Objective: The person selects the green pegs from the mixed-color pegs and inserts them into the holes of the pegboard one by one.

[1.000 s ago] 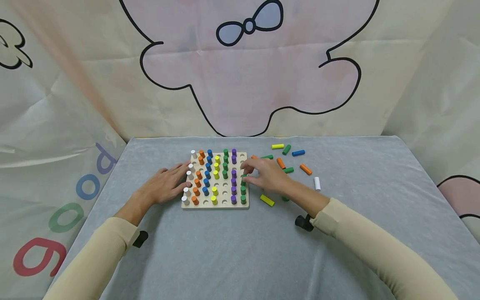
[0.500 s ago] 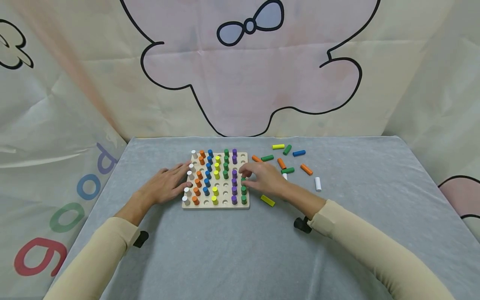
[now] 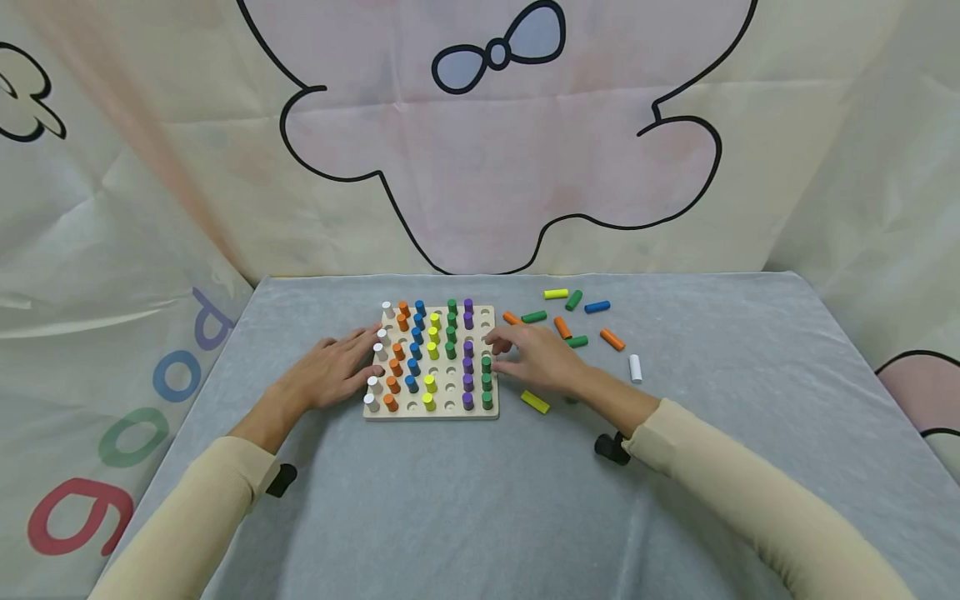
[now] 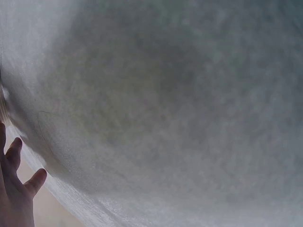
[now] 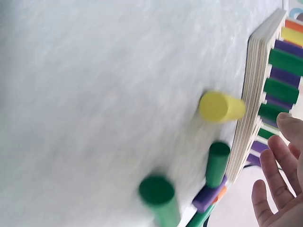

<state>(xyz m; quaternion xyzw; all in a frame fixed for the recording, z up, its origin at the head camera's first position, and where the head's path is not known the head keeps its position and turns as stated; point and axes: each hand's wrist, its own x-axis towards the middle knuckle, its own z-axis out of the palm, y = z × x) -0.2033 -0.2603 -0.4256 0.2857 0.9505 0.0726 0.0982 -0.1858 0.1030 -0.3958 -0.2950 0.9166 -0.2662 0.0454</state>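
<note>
A wooden pegboard (image 3: 431, 417) stands on the grey cloth, with columns of white, orange, blue, yellow, green and purple pegs. My left hand (image 3: 333, 371) rests at the board's left edge, fingers extended. At the right edge, my right hand (image 3: 542, 358) has thumb and fingers spread apart beside the rightmost column. Its thumb tip is right by an upright green peg (image 3: 486, 365), the farthest of three green ones there. In the right wrist view nothing sits between thumb (image 5: 289, 124) and fingers. The left wrist view shows mostly cloth and part of the left hand (image 4: 16, 198).
Loose pegs lie right of the board: a yellow peg (image 3: 535, 402) in front, a white peg (image 3: 634, 367), a blue peg (image 3: 597, 307), and several green and orange ones. A purple peg (image 5: 204, 198) shows in the right wrist view. A printed curtain (image 3: 480, 167) hangs behind.
The green peg at the right hand's fingertips has gone down into its hole and been let go. The right hand has drawn back slightly right. The left hand stays put.
</note>
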